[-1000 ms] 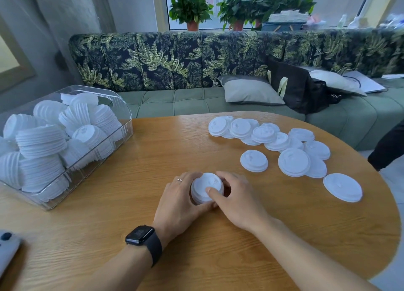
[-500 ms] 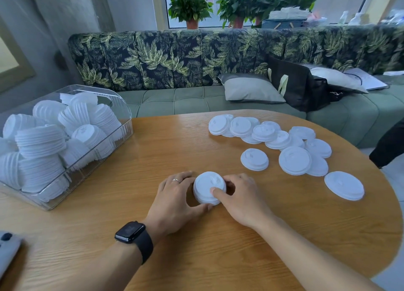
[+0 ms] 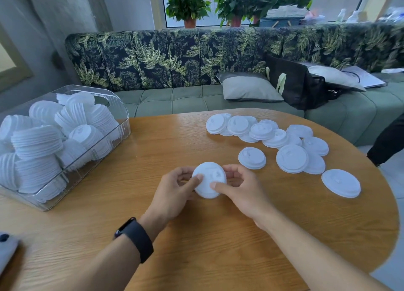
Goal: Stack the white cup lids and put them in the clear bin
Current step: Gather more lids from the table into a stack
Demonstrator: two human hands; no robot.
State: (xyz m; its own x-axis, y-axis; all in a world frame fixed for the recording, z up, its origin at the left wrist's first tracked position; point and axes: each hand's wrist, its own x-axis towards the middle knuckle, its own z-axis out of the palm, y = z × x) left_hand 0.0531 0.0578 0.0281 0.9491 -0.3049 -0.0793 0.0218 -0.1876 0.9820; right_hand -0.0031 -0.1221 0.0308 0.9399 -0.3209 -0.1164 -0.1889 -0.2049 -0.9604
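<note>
Fingers (image 3: 231, 170) of left hand (image 3: 175, 190) and right hand (image 3: 242, 188) curl round lid stack (image 3: 209, 180) over table (image 3: 196, 247), thumbs on top. Step: squaring stack. Next, likely: carry left to bin (image 3: 125, 116), or add loose lids (image 3: 291, 158).

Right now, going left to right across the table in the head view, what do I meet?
Clear bin full of lids → left hand → lid stack gripped by both hands → right hand → single lid lying alone, farthest right. The overlapping loose lids behind are left out.
</note>
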